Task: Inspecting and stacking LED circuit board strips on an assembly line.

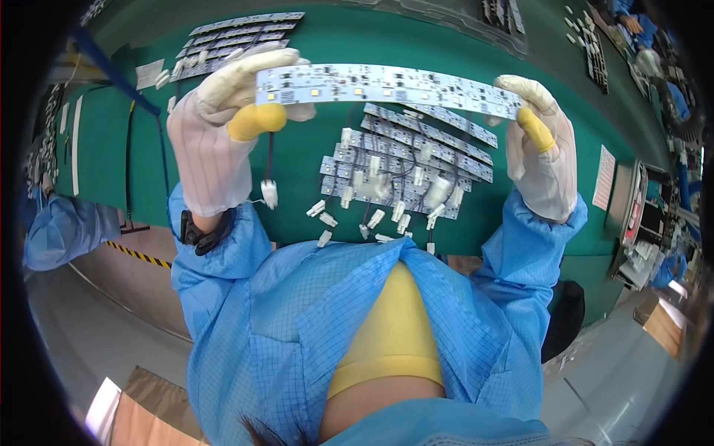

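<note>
A long white LED circuit board (387,84) is held up level above the bench, one end in each hand. My left hand (230,123), in a white glove with a yellow thumb cot, pinches its left end. At the right end, my right hand (537,130), gloved the same way, is closed on the board between thumb and fingers. A dark cable with a white connector (269,194) hangs below the left end. Beneath the raised board lies a fanned pile of similar LED boards (439,149), with several white connectors (376,218) spread along its near side.
More LED boards (245,30) lie in a stack at the far left of the green mat (297,163). A clear plastic tray (476,26) is at the back. Printed sheets (605,176) rest at the right. Co-workers' blue sleeves (67,230) show at both sides.
</note>
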Available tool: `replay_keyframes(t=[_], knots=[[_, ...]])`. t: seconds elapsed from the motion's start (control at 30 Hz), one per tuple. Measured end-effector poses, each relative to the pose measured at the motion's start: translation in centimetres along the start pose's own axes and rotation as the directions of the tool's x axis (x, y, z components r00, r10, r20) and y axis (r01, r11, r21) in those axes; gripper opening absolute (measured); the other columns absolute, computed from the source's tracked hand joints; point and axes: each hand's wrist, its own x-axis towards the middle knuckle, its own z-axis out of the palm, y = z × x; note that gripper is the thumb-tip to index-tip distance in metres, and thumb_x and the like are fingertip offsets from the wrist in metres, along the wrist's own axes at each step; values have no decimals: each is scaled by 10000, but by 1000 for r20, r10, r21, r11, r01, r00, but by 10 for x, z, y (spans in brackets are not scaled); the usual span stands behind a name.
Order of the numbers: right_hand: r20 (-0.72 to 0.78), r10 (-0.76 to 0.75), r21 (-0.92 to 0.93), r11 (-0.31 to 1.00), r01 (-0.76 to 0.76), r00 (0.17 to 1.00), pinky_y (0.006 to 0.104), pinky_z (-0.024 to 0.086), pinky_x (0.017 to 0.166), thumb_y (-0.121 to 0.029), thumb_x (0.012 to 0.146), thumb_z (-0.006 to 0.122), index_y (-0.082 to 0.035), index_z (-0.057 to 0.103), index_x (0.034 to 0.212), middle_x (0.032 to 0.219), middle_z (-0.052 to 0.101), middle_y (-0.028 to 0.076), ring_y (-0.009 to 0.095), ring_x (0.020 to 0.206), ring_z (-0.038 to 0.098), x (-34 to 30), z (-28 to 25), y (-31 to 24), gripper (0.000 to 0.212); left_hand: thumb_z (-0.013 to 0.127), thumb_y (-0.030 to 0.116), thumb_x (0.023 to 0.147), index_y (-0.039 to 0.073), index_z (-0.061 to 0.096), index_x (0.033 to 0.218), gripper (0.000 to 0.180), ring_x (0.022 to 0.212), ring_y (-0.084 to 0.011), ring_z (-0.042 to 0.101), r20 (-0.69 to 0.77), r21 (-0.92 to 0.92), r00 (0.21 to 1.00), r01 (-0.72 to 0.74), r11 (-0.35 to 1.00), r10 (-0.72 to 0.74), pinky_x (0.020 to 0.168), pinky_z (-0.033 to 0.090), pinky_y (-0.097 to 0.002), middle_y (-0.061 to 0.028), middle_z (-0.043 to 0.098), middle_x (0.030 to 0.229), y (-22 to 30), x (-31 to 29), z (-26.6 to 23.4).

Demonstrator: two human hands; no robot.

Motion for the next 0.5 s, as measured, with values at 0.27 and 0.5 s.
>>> replay_keyframes(t=[0.27, 0.5], knots=[[-27, 42, 9, 999, -42, 999, 142, 316, 432, -466, 874, 589, 72, 510, 1198, 728, 625, 50, 13, 420, 423, -7, 7, -12, 633, 608, 187, 885, -7, 613, 1182, 354, 811, -115, 641, -72, 31, 990, 122, 992, -120, 704, 452, -195, -79, 687, 950, -1, 4, 11], [103, 181, 167, 966, -197, 978, 166, 371, 460, -296, 827, 631, 40, 524, 1210, 905, 651, 100, 46, 483, 491, -11, 12, -37, 520, 565, 156, 912, 32, 617, 1194, 312, 801, -90, 629, -103, 328, 982, 185, 927, -159, 728, 464, -199, -68, 707, 870, -17, 12, 7]])
